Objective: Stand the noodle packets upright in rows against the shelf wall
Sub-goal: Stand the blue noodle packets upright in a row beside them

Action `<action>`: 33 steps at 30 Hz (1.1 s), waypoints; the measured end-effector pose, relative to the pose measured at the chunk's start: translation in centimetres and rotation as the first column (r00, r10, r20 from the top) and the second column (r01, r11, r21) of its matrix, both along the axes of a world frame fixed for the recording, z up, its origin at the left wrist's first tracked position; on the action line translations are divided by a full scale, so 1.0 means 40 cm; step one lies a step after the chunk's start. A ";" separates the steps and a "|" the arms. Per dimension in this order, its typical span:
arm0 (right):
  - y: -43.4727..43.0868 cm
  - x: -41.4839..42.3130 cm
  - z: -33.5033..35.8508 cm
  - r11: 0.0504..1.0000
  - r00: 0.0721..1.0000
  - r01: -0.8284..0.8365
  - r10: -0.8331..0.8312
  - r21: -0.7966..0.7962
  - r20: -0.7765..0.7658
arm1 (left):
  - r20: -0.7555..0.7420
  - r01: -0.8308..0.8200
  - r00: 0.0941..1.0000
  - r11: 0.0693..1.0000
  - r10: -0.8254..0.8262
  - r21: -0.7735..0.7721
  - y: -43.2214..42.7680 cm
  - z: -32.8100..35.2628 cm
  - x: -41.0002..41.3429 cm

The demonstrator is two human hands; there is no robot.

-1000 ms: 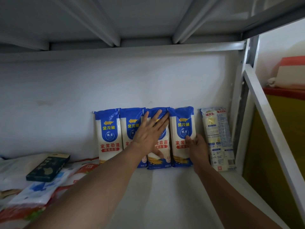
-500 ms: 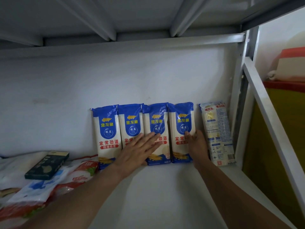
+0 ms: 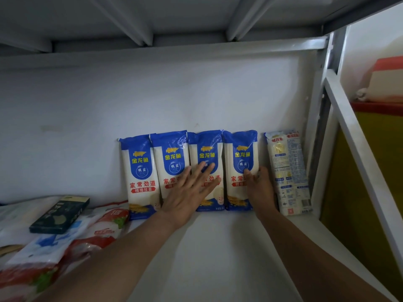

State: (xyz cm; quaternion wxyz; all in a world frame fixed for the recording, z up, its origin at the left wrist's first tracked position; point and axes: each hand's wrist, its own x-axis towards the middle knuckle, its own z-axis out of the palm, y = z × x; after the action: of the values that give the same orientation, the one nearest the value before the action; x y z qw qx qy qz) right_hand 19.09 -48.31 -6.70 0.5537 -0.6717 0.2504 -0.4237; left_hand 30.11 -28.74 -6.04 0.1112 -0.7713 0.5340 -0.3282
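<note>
Four blue-and-white noodle packets stand upright side by side against the white shelf wall (image 3: pixel 152 101): the first (image 3: pixel 139 171), second (image 3: pixel 172 158), third (image 3: pixel 207 149) and fourth (image 3: pixel 239 153). My left hand (image 3: pixel 192 192) lies flat with spread fingers on the fronts of the second and third. My right hand (image 3: pixel 260 188) holds the right edge of the fourth, its thumb on the front. A pale yellow packet (image 3: pixel 287 171) stands upright just to the right, its printed back facing out.
A dark green box (image 3: pixel 60 214) lies on red-and-white bags (image 3: pixel 104 225) at the left of the shelf floor (image 3: pixel 218 258). A white shelf post (image 3: pixel 314 127) and slanted brace (image 3: pixel 359 160) bound the right side. The upper shelf hangs low overhead.
My left hand slid down from the upper fronts of the middle packets, its fingers still straight. My right hand stayed at the fourth packet's right edge.
</note>
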 end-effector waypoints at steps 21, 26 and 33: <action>-0.001 -0.008 -0.017 0.997 0.997 -0.068 0.066 -0.035 -0.044 | -0.182 -0.248 0.965 0.892 0.191 -0.377 0.081 0.078 0.149; 0.002 -0.009 -0.025 0.997 0.997 -0.066 0.064 -0.033 -0.040 | -0.221 -0.254 0.963 0.806 0.156 -0.535 0.089 0.061 0.078; 0.003 -0.010 -0.021 0.997 0.994 -0.083 0.082 -0.011 -0.073 | -0.073 -0.066 0.996 0.962 0.048 -0.265 0.148 -0.075 0.019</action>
State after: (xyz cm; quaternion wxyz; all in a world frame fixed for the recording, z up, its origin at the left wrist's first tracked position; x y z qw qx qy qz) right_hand 18.67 -48.18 -7.53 0.5565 -0.7003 0.2396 -0.3775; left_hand 30.85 -22.83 -9.04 -0.0019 -0.8047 0.4657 -0.3683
